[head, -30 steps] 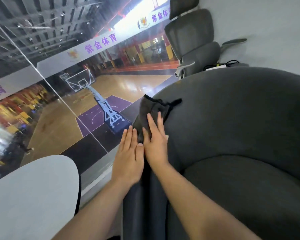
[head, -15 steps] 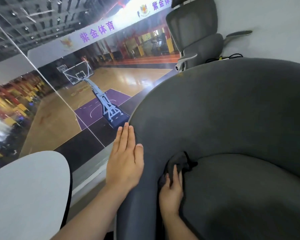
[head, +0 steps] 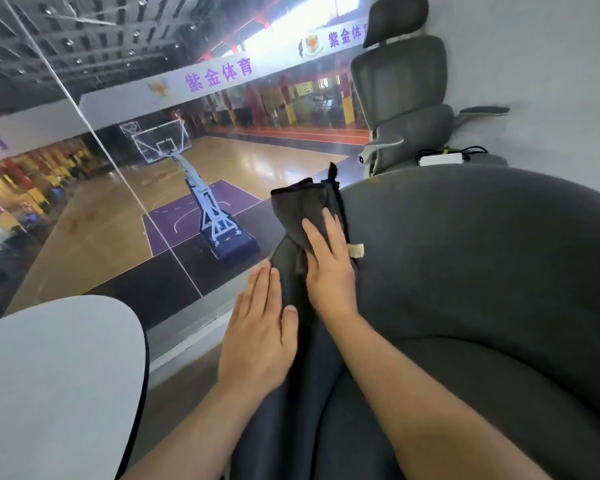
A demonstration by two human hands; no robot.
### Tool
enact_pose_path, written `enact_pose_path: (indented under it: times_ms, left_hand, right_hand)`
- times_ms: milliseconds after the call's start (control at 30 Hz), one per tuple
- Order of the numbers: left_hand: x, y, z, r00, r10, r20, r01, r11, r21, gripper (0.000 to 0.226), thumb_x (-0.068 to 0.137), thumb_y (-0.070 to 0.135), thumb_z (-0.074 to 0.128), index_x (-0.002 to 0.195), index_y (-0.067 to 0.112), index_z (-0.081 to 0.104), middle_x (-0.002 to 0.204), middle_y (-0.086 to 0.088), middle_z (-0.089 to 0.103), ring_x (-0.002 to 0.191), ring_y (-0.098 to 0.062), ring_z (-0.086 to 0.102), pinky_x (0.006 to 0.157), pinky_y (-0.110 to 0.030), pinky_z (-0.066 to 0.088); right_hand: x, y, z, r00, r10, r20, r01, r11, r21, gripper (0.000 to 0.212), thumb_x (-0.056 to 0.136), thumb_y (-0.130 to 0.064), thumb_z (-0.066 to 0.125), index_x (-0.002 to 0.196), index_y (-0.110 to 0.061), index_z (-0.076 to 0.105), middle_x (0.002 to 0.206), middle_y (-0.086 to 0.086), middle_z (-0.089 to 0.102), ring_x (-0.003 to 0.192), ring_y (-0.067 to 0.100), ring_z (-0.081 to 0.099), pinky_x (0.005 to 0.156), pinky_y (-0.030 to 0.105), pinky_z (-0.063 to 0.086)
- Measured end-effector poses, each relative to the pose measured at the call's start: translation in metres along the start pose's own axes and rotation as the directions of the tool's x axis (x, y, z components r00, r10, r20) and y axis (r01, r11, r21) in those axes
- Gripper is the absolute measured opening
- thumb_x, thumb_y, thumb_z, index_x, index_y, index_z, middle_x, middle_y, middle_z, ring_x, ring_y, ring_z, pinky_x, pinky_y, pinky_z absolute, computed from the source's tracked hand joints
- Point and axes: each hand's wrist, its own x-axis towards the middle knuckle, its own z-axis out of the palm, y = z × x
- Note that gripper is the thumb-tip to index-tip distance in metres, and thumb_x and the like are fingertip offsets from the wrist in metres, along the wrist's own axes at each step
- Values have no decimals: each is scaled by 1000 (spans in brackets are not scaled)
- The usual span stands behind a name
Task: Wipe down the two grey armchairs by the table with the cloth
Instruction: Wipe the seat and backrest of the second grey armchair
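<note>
grey armchair (head: 465,271) fills the right half of the view, curved rim running from lower centre up and to the right, seat cushion below it; only this one armchair shows, the second is not in view; white surface (head: 49,375) at lower left, just beside the armchair's outer side; mesh office chair (head: 402,98) behind, against the wall

left hand (head: 257,337) lies flat on the outer face of the rim, fingers straight and together, holding nothing; right hand (head: 329,271) is flat too, fingers straight, pressing the cloth (head: 305,209) onto the top of the rim; cloth is dark and bunched, its far end standing up off the rim's edge; small pale tag (head: 356,251) at its right side, beside the right hand

judgement: step in hand = wiping the rim of the first armchair; task looks well short of done, second armchair yet to come; next move calls for sliding the pressed cloth along the rim under even pressure, left hand bracing; spreading the bunched cloth would give fuller contact
</note>
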Motion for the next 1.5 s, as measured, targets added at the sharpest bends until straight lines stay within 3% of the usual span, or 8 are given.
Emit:
enact_pose_path:
  times_ms: [133,300,533,667,867,1067,1233,1500]
  left_hand:
    - [1,0,5,999,18,-32,-17,999,29,79,93,52,1,161,13,5,170,3,-6,155,-7,-13,124,-27,-7]
    - [1,1,4,1000,26,-13,-25,998,53,82,90,53,-1,161,12,1,169,2,-10,155,-8,-15,123,-25,-8]
    - [52,31,-3,999,40,6,-40,990,133,71,102,49,9,162,13,-3,171,-2,-10,156,-15,-11,126,-36,-7]
    - [98,60,6,998,35,-52,-29,993,110,65,107,41,19,162,11,3,171,-7,1,158,-20,-1,127,-38,-2]
    - [102,76,47,964,17,-267,52,967,248,67,102,31,31,159,-1,17,165,-21,23,152,-35,23,126,-47,15]
    - [105,81,63,929,-9,-369,116,956,269,67,102,32,34,158,-1,19,164,-21,26,151,-36,26,126,-48,14]
    - [105,80,62,937,-20,-348,119,957,266,68,102,35,25,159,-1,16,165,-21,23,153,-35,21,127,-48,12]
    - [104,81,61,931,-16,-366,101,971,215,69,101,35,28,159,-1,18,165,-23,21,154,-36,20,127,-48,12]
  right_hand:
    - [-124,23,6,928,367,-63,-351,919,182,66,95,0,59,145,-36,38,160,0,26,139,-7,32,105,1,21]
    - [-192,48,10,825,565,-28,-553,816,171,72,88,7,65,137,-41,41,152,2,35,134,25,48,103,2,27]
    - [-22,60,-33,996,83,-43,-84,996,-19,63,88,10,55,143,-23,50,162,3,22,150,23,16,119,29,20]
    - [39,85,-65,974,-214,78,226,950,-216,66,86,12,53,144,-19,48,161,7,23,151,31,12,118,49,28]
    - [-58,153,-67,937,-250,242,311,914,-260,78,75,26,51,142,-14,52,158,12,28,150,31,15,116,48,29]
    - [-118,219,-113,582,-367,726,736,617,-279,48,108,-24,26,115,-20,73,141,-3,56,134,26,47,100,43,50]
    - [-12,195,-150,405,-504,763,888,415,-198,35,105,-24,42,126,-11,66,142,-4,56,135,25,48,101,42,48]
    - [105,132,-185,546,-459,701,837,337,-432,42,95,-27,47,135,-22,58,158,5,33,147,32,27,112,52,31]
